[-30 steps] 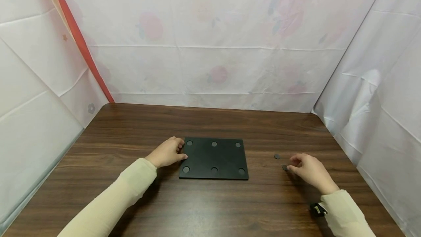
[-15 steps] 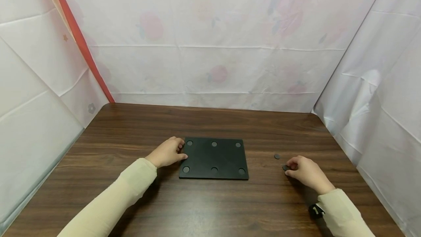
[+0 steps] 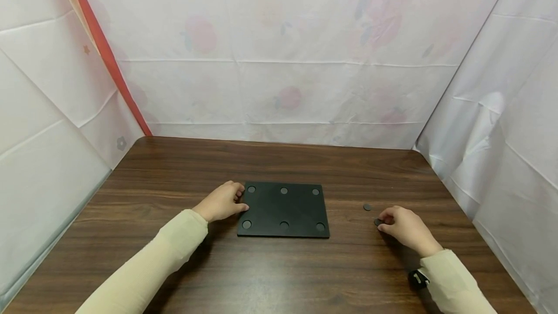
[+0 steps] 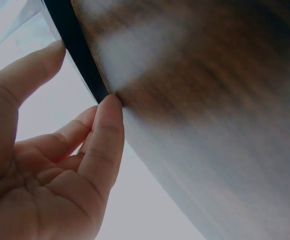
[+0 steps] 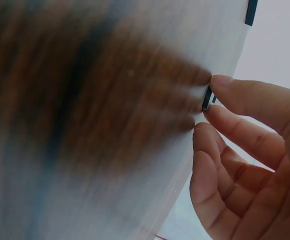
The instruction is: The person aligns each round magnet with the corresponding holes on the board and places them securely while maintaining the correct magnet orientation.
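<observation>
A flat black rectangular board (image 3: 283,210) with several round recesses along its long sides lies on the table. My left hand (image 3: 221,202) rests at its left edge, thumb on the rim and fingertips by the far corner. In the left wrist view the board's dark edge (image 4: 77,47) runs between the thumb and the fingertips. Off to the right, my right hand (image 3: 407,227) pinches a small dark round disc (image 3: 377,222) between thumb and index finger, low over the tabletop. A second dark disc (image 3: 367,207) lies flat just beyond it.
The brown wood-grain table (image 3: 270,275) carries the board and discs. Pale printed cloth (image 3: 279,52) hangs behind it, with white cloth on both sides. A red strip (image 3: 106,54) runs down the left back corner.
My right hand has moved slightly left, and its index finger has come down to the thumb, pinching the nearer disc. The left hand and the board have stayed put.
</observation>
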A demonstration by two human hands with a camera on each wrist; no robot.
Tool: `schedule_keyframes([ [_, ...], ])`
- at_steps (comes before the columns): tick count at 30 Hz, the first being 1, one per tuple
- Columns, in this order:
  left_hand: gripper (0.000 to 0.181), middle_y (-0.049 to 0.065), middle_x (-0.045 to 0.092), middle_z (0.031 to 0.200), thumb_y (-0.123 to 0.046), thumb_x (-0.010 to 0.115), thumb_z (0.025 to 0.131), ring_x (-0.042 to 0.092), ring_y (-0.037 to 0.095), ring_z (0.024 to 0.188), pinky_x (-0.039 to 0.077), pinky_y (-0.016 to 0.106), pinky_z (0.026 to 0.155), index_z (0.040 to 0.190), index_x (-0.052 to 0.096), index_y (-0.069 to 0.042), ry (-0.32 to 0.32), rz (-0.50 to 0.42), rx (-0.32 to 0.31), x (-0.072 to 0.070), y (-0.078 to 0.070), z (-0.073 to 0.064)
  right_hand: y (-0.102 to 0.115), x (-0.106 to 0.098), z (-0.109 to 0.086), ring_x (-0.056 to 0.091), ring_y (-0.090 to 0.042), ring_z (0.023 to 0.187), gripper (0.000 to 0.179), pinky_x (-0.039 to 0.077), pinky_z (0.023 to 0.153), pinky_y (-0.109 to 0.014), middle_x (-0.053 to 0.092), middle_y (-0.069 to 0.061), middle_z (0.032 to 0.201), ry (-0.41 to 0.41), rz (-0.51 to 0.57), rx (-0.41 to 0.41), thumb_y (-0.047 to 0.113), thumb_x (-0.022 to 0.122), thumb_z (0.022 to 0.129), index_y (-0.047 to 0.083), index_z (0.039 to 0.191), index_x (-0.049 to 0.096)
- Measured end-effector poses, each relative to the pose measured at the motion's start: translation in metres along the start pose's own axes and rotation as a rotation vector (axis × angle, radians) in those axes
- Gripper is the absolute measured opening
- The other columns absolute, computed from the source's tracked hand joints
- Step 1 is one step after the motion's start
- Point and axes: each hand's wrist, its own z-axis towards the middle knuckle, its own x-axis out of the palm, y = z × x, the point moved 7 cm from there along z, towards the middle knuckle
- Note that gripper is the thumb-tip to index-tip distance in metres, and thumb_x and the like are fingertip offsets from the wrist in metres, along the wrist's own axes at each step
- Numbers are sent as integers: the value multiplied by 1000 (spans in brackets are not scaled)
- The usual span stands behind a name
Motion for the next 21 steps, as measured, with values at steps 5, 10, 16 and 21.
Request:
schedule_keyframes([
  [5, 53, 15, 59, 116, -21, 74, 88, 60, 27, 107, 52, 45, 93, 131, 55, 5, -1, -3, -4, -1, 0, 0, 0, 1, 1, 63, -17, 77, 17, 53, 67, -40, 69, -3, 87, 5, -3, -1, 14, 75, 84, 3, 97, 72],
  [10, 53, 15, 60, 116, -21, 74, 88, 60, 27, 107, 52, 45, 93, 130, 55, 6, -1, -5, -3, -1, 0, -1, 1, 1, 2, 64, -18, 77, 15, 53, 67, -40, 69, -3, 87, 4, -11, 6, 13, 74, 84, 4, 96, 72],
  [16, 54, 14, 59, 116, -23, 74, 89, 59, 28, 107, 51, 45, 94, 131, 54, 5, 1, 1, -2, -1, 0, -1, 3, 0, 2, 64, -18, 76, 15, 54, 67, -40, 70, -4, 87, 0, -26, 4, 13, 74, 84, 3, 95, 72],
  [21, 54, 15, 59, 116, -22, 74, 89, 59, 28, 108, 52, 45, 93, 131, 54, 5, -1, -4, 3, 0, 1, 0, 5, -1, 3, 64, -17, 76, 14, 53, 67, -41, 69, -3, 86, -2, -50, 5, 14, 74, 84, 4, 94, 72],
])
